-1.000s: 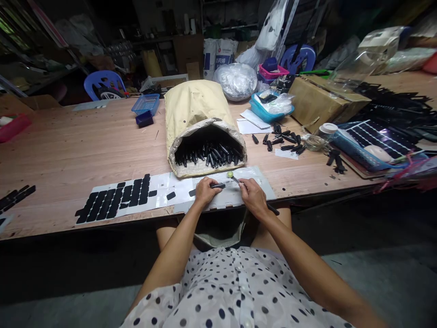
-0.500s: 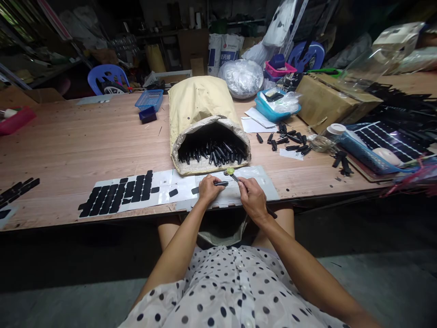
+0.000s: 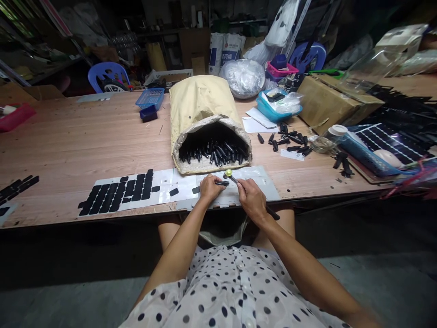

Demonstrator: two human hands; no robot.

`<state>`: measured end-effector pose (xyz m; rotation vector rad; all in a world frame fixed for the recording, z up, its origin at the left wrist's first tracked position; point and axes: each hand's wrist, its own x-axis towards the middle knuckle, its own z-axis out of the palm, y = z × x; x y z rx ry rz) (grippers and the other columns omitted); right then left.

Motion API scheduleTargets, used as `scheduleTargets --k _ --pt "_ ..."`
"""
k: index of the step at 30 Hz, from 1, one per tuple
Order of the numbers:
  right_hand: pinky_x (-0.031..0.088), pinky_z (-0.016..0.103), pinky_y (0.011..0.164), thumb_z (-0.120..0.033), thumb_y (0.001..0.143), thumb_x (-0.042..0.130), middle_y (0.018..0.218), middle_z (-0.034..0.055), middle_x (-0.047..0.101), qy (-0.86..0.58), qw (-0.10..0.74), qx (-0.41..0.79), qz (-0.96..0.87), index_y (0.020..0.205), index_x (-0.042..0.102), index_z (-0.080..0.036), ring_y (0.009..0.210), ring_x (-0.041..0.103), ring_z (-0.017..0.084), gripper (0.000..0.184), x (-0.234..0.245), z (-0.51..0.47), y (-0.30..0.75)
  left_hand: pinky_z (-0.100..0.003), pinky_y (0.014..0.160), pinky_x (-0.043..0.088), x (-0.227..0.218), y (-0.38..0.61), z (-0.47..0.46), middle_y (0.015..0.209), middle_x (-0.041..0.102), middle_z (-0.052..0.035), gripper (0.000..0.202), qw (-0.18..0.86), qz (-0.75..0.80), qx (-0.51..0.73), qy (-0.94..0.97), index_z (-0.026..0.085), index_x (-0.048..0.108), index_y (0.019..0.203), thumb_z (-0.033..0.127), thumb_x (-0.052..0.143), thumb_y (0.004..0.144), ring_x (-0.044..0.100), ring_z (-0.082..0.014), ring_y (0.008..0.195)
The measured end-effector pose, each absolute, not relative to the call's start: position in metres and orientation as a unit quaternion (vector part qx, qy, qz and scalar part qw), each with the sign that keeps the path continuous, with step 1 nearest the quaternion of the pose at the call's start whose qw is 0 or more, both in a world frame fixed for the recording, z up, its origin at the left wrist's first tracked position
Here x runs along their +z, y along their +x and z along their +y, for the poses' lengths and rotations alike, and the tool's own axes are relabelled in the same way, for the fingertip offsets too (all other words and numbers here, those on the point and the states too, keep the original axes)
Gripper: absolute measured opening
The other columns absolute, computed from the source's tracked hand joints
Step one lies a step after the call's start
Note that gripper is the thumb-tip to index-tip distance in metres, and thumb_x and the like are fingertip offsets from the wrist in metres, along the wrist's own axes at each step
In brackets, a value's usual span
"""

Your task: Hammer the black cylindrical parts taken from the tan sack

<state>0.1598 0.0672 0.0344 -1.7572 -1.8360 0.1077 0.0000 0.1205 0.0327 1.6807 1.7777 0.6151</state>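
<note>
My left hand (image 3: 209, 187) is closed on a slim black pen-shaped part (image 3: 223, 183), which lies low over the grey-white board (image 3: 259, 182) at the table's front edge. In my right hand (image 3: 251, 197) is a small hammer (image 3: 228, 173) with a yellow-green face, its dark handle sticking out behind the palm. The hammer's head is just beyond the black part; whether they touch I cannot tell. Behind both hands, a yellow paper sack (image 3: 205, 98) lies on its side with its mouth facing me, and many similar black parts (image 3: 221, 152) fill its opening.
Black rounded stickers (image 3: 116, 193) lie on white sheets to the left. Loose black parts (image 3: 295, 139) are scattered at right, near a blue basket (image 3: 278, 109) and a cardboard box (image 3: 336, 102). A small blue basket (image 3: 150, 98) stands left of the sack. An open bag hangs between my knees.
The hammer's head has shifted very slightly left and turned a little. My left hand keeps its hold on the black part in nearly the same place.
</note>
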Motion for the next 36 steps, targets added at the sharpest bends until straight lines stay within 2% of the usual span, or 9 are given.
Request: scheduleTargets --k 6,11,18,23,27,29,31,33,36 --pt "0.042 0.028 0.070 -0.030 0.098 0.042 0.088 0.0055 0.065 -0.644 0.277 0.057 -0.711 0.107 0.073 -0.028 0.084 0.058 0.019 0.032 0.029 0.067 0.150 -0.032 0.082 0.046 0.033 -0.001 0.119 0.094 0.069 -0.0009 0.016 0.298 0.670 0.232 0.639 0.023 0.074 0.083 0.025 0.083 0.070 0.063 -0.0199 0.090" --pt "0.041 0.029 0.075 -0.028 0.099 0.040 0.093 0.0073 0.064 -0.665 0.290 0.010 -0.688 0.110 0.072 -0.024 0.087 0.057 0.020 0.034 0.025 0.081 0.169 -0.033 0.085 0.046 0.032 0.000 0.118 0.094 0.069 -0.0018 0.014 0.302 0.661 0.243 0.642 0.023 0.075 0.081 0.023 0.082 0.070 0.063 -0.0211 0.093" --pt "0.031 0.031 0.071 -0.023 0.093 0.052 0.089 0.0073 0.061 -0.695 0.230 -0.046 -0.680 0.105 0.074 -0.023 0.085 0.048 0.021 0.025 0.007 0.105 0.205 -0.036 0.089 0.046 0.029 0.000 0.116 0.093 0.068 -0.0018 0.009 0.287 0.651 0.261 0.653 0.024 0.074 0.079 0.021 0.079 0.072 0.061 -0.0230 0.098" --pt "0.027 0.032 0.073 -0.024 0.092 0.053 0.090 0.0075 0.058 -0.683 0.240 -0.066 -0.687 0.106 0.073 -0.024 0.087 0.043 0.022 0.024 -0.006 0.108 0.208 -0.038 0.091 0.046 0.031 -0.008 0.104 0.093 0.068 -0.0027 0.010 0.280 0.607 0.264 0.695 0.023 0.073 0.084 0.023 0.077 0.075 0.060 -0.0242 0.099" --pt "0.025 0.032 0.073 -0.023 0.092 0.051 0.090 0.0075 0.057 -0.684 0.235 -0.080 -0.686 0.105 0.072 -0.023 0.087 0.042 0.022 0.025 -0.009 0.106 0.205 -0.032 0.090 0.047 0.018 -0.010 0.051 0.097 0.071 -0.0044 0.015 0.365 0.423 0.269 0.784 0.022 0.073 0.096 0.032 0.067 0.086 0.063 -0.0205 0.096" --pt "0.025 0.032 0.073 -0.023 0.093 0.051 0.091 0.0077 0.058 -0.687 0.230 -0.086 -0.684 0.105 0.072 -0.023 0.088 0.042 0.022 0.024 -0.009 0.106 0.204 -0.028 0.085 0.049 -0.001 -0.009 0.021 0.095 0.073 -0.0025 0.020 0.444 0.364 0.207 0.792 0.023 0.073 0.100 0.037 0.064 0.088 0.065 -0.0180 0.090" --pt "0.026 0.032 0.073 -0.023 0.093 0.051 0.092 0.0078 0.058 -0.688 0.226 -0.089 -0.684 0.105 0.071 -0.022 0.088 0.042 0.022 0.023 -0.009 0.105 0.203 -0.028 0.081 0.050 -0.026 -0.007 0.002 0.092 0.074 -0.0001 0.022 0.493 0.401 0.127 0.761 0.025 0.074 0.099 0.040 0.068 0.084 0.067 -0.0184 0.086" --pt "0.026 0.032 0.073 -0.023 0.093 0.052 0.092 0.0079 0.058 -0.687 0.223 -0.091 -0.686 0.105 0.071 -0.022 0.088 0.043 0.022 0.023 -0.008 0.105 0.203 -0.029 0.079 0.052 -0.053 -0.007 0.001 0.089 0.075 0.0007 0.024 0.516 0.506 0.079 0.687 0.026 0.074 0.096 0.041 0.071 0.078 0.069 -0.0205 0.086" --pt "0.026 0.032 0.073 -0.023 0.092 0.052 0.092 0.0079 0.058 -0.683 0.222 -0.095 -0.689 0.104 0.071 -0.022 0.088 0.043 0.022 0.023 -0.008 0.105 0.203 -0.034 0.086 0.054 -0.084 -0.010 0.024 0.099 0.076 -0.0019 0.030 0.494 0.628 0.111 0.591 0.027 0.072 0.102 0.044 0.070 0.078 0.069 -0.0246 0.099"
